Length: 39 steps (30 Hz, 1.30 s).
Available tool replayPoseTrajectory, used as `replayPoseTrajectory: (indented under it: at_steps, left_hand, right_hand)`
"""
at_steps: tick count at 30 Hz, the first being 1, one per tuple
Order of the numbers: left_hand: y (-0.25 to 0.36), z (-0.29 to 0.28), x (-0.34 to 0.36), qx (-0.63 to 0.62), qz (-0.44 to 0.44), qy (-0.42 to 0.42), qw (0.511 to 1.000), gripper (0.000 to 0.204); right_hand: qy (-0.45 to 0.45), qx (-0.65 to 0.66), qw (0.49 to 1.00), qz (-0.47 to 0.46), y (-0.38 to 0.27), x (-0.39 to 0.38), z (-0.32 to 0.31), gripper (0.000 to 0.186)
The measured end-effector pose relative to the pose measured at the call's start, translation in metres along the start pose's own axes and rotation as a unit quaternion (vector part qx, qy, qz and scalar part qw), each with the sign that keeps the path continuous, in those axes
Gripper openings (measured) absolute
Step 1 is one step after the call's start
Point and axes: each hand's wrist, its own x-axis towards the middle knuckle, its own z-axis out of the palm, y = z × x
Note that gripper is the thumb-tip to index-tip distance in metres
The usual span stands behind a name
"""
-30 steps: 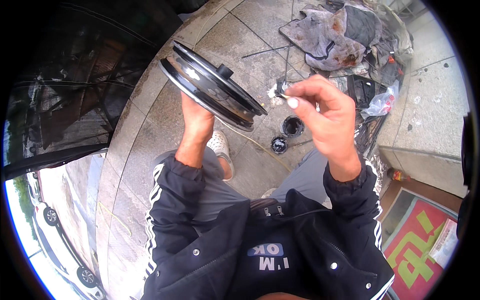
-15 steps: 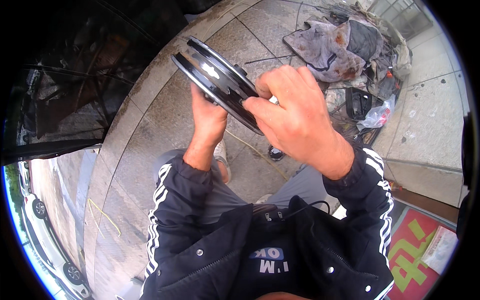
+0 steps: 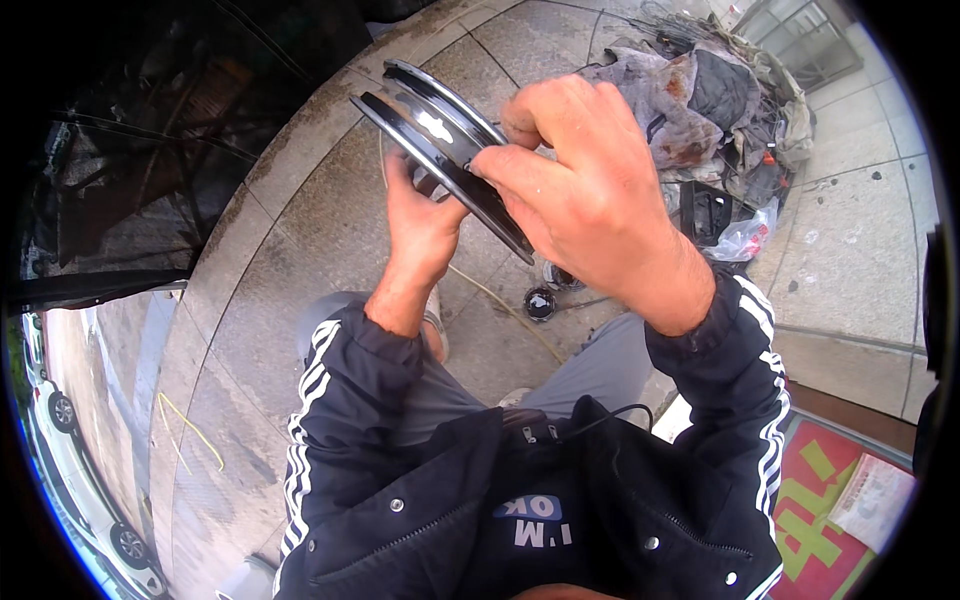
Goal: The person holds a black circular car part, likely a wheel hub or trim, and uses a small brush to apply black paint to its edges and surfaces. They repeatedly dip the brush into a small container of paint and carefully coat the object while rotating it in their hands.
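A black wheel rim (image 3: pixel 450 175) is held up tilted on edge in front of me. Its channel faces up, with a bright silvery-white patch partway along. My left hand (image 3: pixel 420 220) grips the rim from its lower left side, fingers partly hidden behind it. Over the right part of the channel, my right hand (image 3: pixel 590 180) is closed, thumb and fingertips at the groove. Whatever may sit between those fingertips is too small or hidden to make out. Beneath the rim, a small round black container (image 3: pixel 540 303) with a shiny top stands on the ground.
A heap of stained grey cloth (image 3: pixel 680 100) lies at the far right. By it are a black tray (image 3: pixel 705 212) and a clear plastic bag (image 3: pixel 743 236). A thin yellowish hose (image 3: pixel 500 305) runs across the paving. A red signboard (image 3: pixel 815 510) is at the lower right; white cars (image 3: pixel 80 460) stand far left.
The rim and both hands have risen slightly in view. My right hand has shifted up along the channel, and the round container below shows more fully.
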Motion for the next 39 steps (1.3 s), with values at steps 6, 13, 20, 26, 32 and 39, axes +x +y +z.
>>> replayPoseTrajectory:
  at_steps: [6,13,20,26,32,39]
  left_hand:
    - [0.0,0.004,0.0,-0.001,-0.001,0.025,1.0,0.094]
    - [-0.009,-0.003,0.002,-0.028,-0.013,0.022,0.999,0.092]
    - [-0.017,-0.008,0.0,-0.047,-0.021,0.01,0.999,0.088]
    - [0.002,0.007,-0.009,0.005,0.019,0.024,1.0,0.089]
    - [0.008,0.005,-0.011,0.038,0.019,0.034,0.999,0.092]
    - [-0.003,-0.005,-0.004,-0.039,0.001,0.043,0.998,0.091]
  right_hand:
    - [-0.043,-0.005,0.998,0.035,-0.008,-0.048,-0.011,0.017]
    - [-0.042,-0.032,0.997,0.06,-0.015,-0.092,-0.008,0.023]
    - [0.045,-0.025,0.997,0.052,-0.01,-0.063,-0.013,0.027]
    - [0.036,-0.007,0.999,-0.013,0.003,-0.005,-0.008,0.027]
    - [-0.048,0.001,0.999,-0.011,0.005,-0.014,-0.011,0.014]
    - [-0.076,-0.024,0.997,-0.001,-0.006,-0.055,-0.014,0.014]
